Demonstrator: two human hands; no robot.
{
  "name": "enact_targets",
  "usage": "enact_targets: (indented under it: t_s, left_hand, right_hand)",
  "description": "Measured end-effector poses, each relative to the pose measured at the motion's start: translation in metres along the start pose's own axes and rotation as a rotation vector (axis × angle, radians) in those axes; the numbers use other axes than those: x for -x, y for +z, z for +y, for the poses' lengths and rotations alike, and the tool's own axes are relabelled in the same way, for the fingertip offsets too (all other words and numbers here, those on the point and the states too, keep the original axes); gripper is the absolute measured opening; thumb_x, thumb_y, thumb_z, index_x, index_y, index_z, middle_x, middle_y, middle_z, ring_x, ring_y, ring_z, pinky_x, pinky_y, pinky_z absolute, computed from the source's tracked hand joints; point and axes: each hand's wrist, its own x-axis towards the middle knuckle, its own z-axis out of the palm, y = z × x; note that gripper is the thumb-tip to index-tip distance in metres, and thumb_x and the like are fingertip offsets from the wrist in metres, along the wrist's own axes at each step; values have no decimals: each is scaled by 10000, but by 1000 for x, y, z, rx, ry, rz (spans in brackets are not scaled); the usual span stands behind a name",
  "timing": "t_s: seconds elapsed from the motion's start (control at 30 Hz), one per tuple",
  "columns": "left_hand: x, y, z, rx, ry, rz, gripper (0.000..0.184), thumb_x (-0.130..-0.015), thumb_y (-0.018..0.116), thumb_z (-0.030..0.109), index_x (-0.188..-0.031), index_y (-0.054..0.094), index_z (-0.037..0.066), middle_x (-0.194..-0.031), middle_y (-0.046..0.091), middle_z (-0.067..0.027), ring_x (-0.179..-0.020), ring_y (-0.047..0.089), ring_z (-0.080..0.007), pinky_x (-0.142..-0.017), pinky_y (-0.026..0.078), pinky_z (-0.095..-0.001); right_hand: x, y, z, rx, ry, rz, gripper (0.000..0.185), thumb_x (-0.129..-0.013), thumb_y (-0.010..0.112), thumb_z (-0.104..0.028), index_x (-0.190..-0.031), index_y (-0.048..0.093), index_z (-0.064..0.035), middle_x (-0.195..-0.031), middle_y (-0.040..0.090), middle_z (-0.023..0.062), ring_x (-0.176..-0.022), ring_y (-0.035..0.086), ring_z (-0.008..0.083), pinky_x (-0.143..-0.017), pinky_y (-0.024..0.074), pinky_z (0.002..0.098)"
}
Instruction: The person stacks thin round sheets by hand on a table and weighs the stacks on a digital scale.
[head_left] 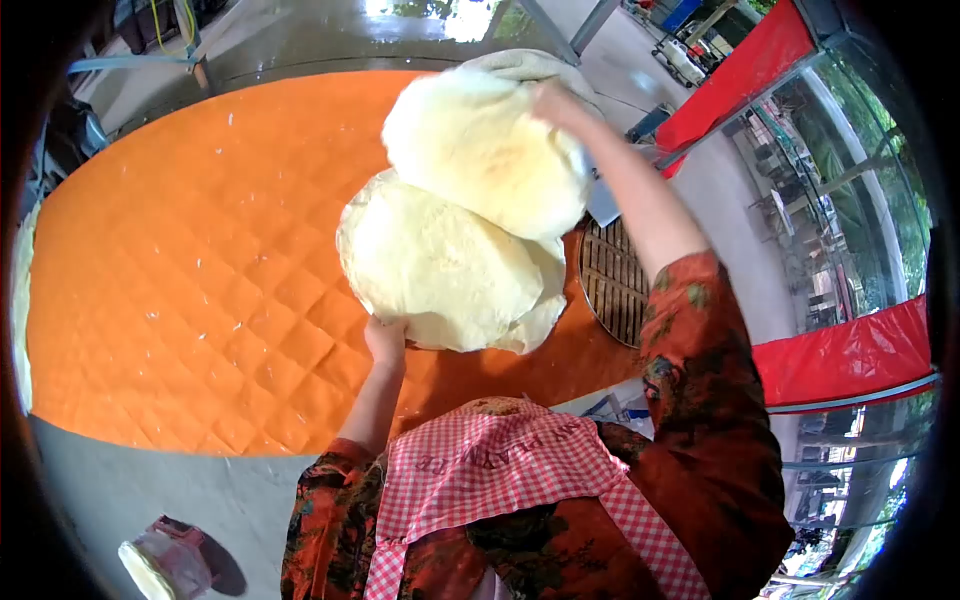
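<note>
Two piles of large, thin, pale round flatbreads lie partly overlapped at the far right of the orange cloth. My left hand (386, 338) grips the near edge of the lower flatbread (440, 265), thumb on top and fingers hidden underneath. The layers under that flatbread show as a ragged edge on its right. My right hand (558, 103) is at the far right edge of the upper flatbread (480, 150), slightly blurred, its fingers closed on the edge. This upper flatbread has a faint browned patch and overlaps the far side of the lower one. Behind it shows a greyish folded cloth (525, 65).
An orange quilted cloth (200, 260) with white crumbs covers the table. To the right stands a round slatted wooden rack (612, 280). A clear plastic package (170, 560) lies on the floor at lower left. Red sheeting (845, 350) hangs along the metal frame on the right.
</note>
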Motion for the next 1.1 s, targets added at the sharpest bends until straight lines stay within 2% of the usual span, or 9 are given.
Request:
enact_targets:
  t_s: [0.17, 0.4, 0.47, 0.53, 0.63, 0.73, 0.8, 0.9, 1.1]
  left_hand:
    - [0, -5, -7, 65, 14, -45, 267, -743, 592, -30, -1004, 565, -80, -919, 635, -164, -715, 647, -239, -571, 541, -323]
    - [32, -7, 30, 158, -96, -116, 240, -823, 545, -3, -1037, 523, -108, -932, 616, -187, -705, 657, -285, -579, 606, -376]
    - [21, -10, 20, 144, -148, -141, 240, -819, 544, -3, -1034, 526, -109, -927, 617, -188, -714, 660, -284, -573, 605, -376]
    - [15, -6, 11, 131, -84, -105, 245, -804, 553, -6, -1031, 544, -97, -898, 622, -177, -685, 654, -278, -501, 575, -357]
    - [-1, -8, -14, 114, -12, -103, 240, -793, 559, -11, -1020, 561, -92, -888, 626, -163, -679, 653, -269, -470, 563, -347]
    - [14, -12, 1, 148, -92, -120, 252, -791, 557, -16, -1032, 557, -91, -893, 628, -150, -689, 656, -263, -470, 567, -347]
    - [17, -8, 12, 173, -121, -124, 265, -800, 555, -10, -1054, 545, -84, -893, 629, -144, -686, 658, -258, -467, 567, -345]
    - [22, -6, 15, 158, -107, -117, 244, -834, 547, 35, -1053, 531, -71, -873, 629, -147, -656, 659, -252, -472, 564, -337]
    - [44, -4, 40, 184, -147, -171, 212, -893, 522, 105, -1037, 530, -50, -852, 643, -145, -636, 659, -236, -526, 556, -307]
  right_hand:
    - [0, -130, -33, -148, -13, 27, 185, -745, 594, -78, -897, 675, -12, -851, 679, 191, -768, 670, 286, -714, 516, 383]
    - [106, -62, -132, -101, 20, -300, 261, -774, 577, -35, -998, 699, -90, -791, 686, 135, -738, 658, 225, -711, 508, 366]
    - [119, 40, -103, -416, 195, -351, 258, -788, 563, -37, -1008, 694, -68, -871, 684, 143, -802, 652, 195, -749, 494, 346]
    - [109, 98, -78, -296, -177, -161, 222, -779, 563, -51, -961, 690, -54, -856, 678, 160, -782, 646, 199, -716, 493, 361]
    - [58, 41, -66, -124, 19, -442, 156, -742, 595, -106, -859, 670, -36, -820, 664, 171, -739, 630, 235, -649, 486, 392]
    - [-80, 17, 58, 197, -262, -157, 173, -765, 593, -146, -830, 679, -11, -772, 674, 167, -716, 663, 272, -661, 514, 394]
    - [-20, -128, -22, -75, -199, -30, 178, -734, 595, -67, -881, 685, -27, -758, 680, 117, -712, 645, 202, -642, 502, 366]
    - [-1, -174, -58, -85, -171, 44, 188, -761, 580, -65, -914, 689, -59, -791, 686, 136, -740, 668, 228, -674, 511, 381]
    - [149, -68, -158, -60, -35, -99, 258, -824, 584, -74, -1040, 693, -160, -789, 671, 71, -700, 615, 158, -641, 485, 350]
